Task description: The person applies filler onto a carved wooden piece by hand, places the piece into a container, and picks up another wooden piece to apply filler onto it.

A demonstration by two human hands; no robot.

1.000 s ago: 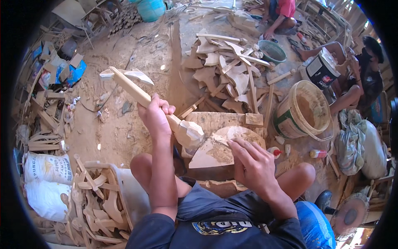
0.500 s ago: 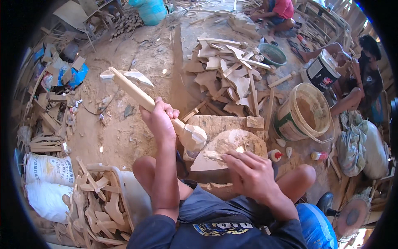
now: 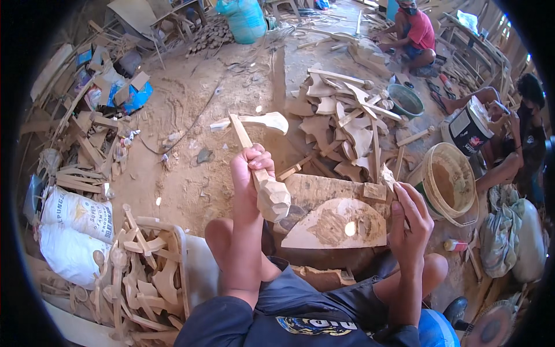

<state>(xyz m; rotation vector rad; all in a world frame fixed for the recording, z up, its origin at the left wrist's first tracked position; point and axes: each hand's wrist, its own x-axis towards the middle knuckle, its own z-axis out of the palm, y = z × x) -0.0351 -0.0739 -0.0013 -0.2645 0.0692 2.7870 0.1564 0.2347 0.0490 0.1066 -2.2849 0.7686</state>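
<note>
My left hand is closed round the shaft of a pale carved wooden piece. Its faceted knob points toward me, and a curved crosspiece shows at its far end. My right hand is raised at the right of the half-round board, pinching a small ragged wood scrap with crumbly brown stuff on it. Below and between my hands lies the half-round pale board, with a patch of brown sawdust-like paste on its surface. Behind it is a thick rough wooden block.
A heap of cut wooden parts lies ahead. At right stand a dusty bucket and a small bottle. A crate of wooden parts and white sacks sit at left. Co-workers sit at far right.
My right hand has lifted off the board, moving right, and now holds up the wood scrap. My left hand has turned the carved piece more upright. The view has shifted.
</note>
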